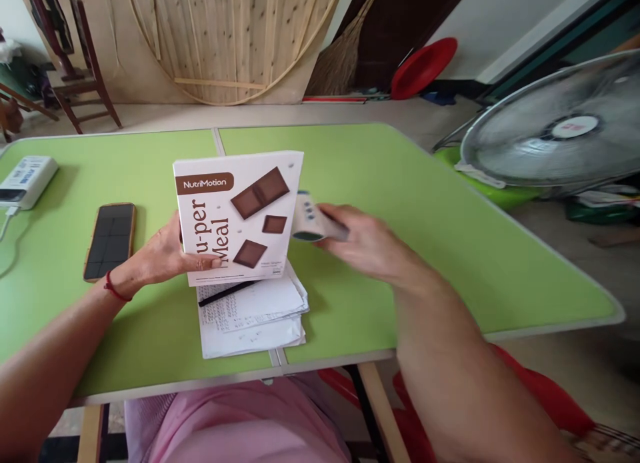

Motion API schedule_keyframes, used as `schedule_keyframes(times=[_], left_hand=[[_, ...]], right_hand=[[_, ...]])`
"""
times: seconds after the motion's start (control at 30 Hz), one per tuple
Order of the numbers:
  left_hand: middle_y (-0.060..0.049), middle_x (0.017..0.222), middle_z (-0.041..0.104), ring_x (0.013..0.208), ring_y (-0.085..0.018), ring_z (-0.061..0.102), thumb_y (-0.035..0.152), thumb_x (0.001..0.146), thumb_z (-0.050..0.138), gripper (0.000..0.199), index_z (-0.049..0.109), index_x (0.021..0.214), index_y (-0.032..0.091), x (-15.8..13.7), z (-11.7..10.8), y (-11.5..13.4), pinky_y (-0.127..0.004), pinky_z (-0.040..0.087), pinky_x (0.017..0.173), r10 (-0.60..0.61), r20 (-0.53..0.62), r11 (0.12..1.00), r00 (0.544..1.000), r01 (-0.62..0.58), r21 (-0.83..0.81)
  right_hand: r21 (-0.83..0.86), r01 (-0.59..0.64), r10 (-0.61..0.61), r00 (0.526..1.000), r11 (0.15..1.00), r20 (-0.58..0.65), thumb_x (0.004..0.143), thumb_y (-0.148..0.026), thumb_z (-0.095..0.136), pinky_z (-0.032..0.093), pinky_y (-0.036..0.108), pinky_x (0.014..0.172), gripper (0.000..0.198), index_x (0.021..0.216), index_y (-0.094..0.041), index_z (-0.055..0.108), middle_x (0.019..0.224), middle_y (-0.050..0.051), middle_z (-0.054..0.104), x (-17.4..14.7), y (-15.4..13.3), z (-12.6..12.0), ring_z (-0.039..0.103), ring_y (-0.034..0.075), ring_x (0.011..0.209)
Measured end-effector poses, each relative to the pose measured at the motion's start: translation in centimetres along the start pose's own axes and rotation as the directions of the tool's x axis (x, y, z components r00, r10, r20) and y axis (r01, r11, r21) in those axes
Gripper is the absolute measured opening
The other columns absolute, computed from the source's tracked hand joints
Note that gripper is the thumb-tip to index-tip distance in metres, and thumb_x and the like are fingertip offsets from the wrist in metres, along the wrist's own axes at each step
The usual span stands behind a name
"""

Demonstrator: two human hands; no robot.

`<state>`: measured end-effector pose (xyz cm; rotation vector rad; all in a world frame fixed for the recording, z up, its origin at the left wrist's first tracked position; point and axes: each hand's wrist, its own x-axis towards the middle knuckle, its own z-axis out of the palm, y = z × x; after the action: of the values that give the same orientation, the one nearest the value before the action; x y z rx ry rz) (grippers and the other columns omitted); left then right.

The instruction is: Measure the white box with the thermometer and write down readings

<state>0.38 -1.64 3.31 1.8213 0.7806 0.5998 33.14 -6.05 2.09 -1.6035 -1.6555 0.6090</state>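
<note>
My left hand (165, 253) grips a white NutriMotion box (270, 246) by its left side, thumb across the front. The box stands upright above the table, its front with brown chocolate pieces turned towards me. In my right hand (370, 240) is a pale handheld scanner (306, 216) with small dark dots on top, slightly blurred. Its head is close to the box's right edge; whether they touch I cannot tell. Beneath the box lies a stack of handwritten papers (245, 340) with a black pen (225, 294) on it.
A phone (110, 242) lies left of my left hand on the green table (345, 316). Farther left is a white power bank (30, 180) with a cable. A large fan (565, 130) stands beyond the right edge, and a wooden chair (83, 70) at the back left.
</note>
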Motion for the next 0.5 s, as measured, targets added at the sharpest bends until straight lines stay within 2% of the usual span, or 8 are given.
schedule_keyframes(times=[0.07,0.17,0.23,0.3,0.4,0.47,0.5], left_hand=[[-0.013,0.120,0.068,0.107,-0.032,0.064,0.043,0.074,0.083,0.056,0.062,0.118,0.016,-0.1,-0.1,-0.1,-0.044,0.057,0.087,-0.017,-0.013,0.999,1.000,0.017,0.027],[-0.014,0.117,0.069,0.105,-0.032,0.065,0.045,0.072,0.084,0.059,0.061,0.118,0.015,-0.1,0.0,0.0,-0.045,0.057,0.086,-0.043,-0.028,0.998,0.999,0.044,0.041],[-0.014,0.119,0.068,0.107,-0.032,0.065,0.045,0.073,0.083,0.062,0.058,0.122,0.015,0.0,0.2,0.3,-0.046,0.057,0.089,-0.024,-0.024,1.000,0.999,0.025,0.007],[-0.014,0.121,0.067,0.108,-0.032,0.065,0.044,0.074,0.083,0.065,0.055,0.126,0.015,0.0,0.3,0.5,-0.046,0.057,0.090,0.013,-0.039,0.999,0.999,-0.014,-0.038],[-0.014,0.118,0.068,0.105,-0.031,0.067,0.042,0.075,0.083,0.063,0.054,0.124,0.015,0.0,0.2,0.6,-0.044,0.058,0.087,0.061,-0.097,0.996,0.993,-0.066,-0.055],[-0.014,0.117,0.068,0.108,-0.032,0.066,0.040,0.075,0.083,0.058,0.057,0.119,0.014,0.1,-0.1,0.3,-0.044,0.058,0.089,0.108,-0.161,0.993,0.981,-0.113,-0.021],[-0.014,0.118,0.068,0.111,-0.032,0.065,0.040,0.074,0.084,0.055,0.059,0.116,0.014,0.1,-0.3,0.1,-0.045,0.058,0.091,0.136,-0.199,0.990,0.971,-0.138,0.006]], right_hand=[[-0.080,0.056,-0.045,0.990,0.995,0.131,0.071,-0.016,0.070,0.050,0.040,0.073,0.036,0.106,-0.021,0.072,0.093,0.006,0.071,0.2,1.3,1.3,0.064,0.025,0.082],[-0.182,0.222,-0.185,0.963,0.958,0.198,0.075,-0.017,0.065,0.050,0.041,0.073,0.036,0.109,-0.022,0.071,0.084,0.005,0.070,0.2,2.3,2.8,0.062,0.023,0.074],[-0.262,0.322,-0.270,0.939,0.910,0.213,0.076,-0.015,0.062,0.051,0.044,0.077,0.039,0.113,-0.022,0.069,0.087,0.006,0.070,0.1,2.7,3.1,0.063,0.025,0.079],[-0.347,0.383,-0.312,0.918,0.856,0.244,0.075,-0.011,0.057,0.052,0.051,0.085,0.047,0.120,-0.020,0.066,0.101,0.010,0.071,-0.1,2.8,3.1,0.065,0.030,0.094],[-0.465,0.417,-0.371,0.909,0.781,0.192,0.072,-0.006,0.055,0.049,0.059,0.095,0.056,0.127,-0.015,0.062,0.121,0.018,0.065,-0.7,2.0,2.6,0.060,0.037,0.115],[-0.489,0.448,-0.454,0.884,0.748,0.114,0.077,-0.007,0.055,0.051,0.057,0.094,0.047,0.122,-0.016,0.066,0.116,0.016,0.068,-1.3,0.9,2.1,0.062,0.036,0.112],[-0.477,0.481,-0.499,0.861,0.735,0.099,0.081,-0.009,0.056,0.054,0.054,0.091,0.039,0.117,-0.018,0.069,0.107,0.014,0.070,-1.6,0.2,2.0,0.065,0.032,0.104]])
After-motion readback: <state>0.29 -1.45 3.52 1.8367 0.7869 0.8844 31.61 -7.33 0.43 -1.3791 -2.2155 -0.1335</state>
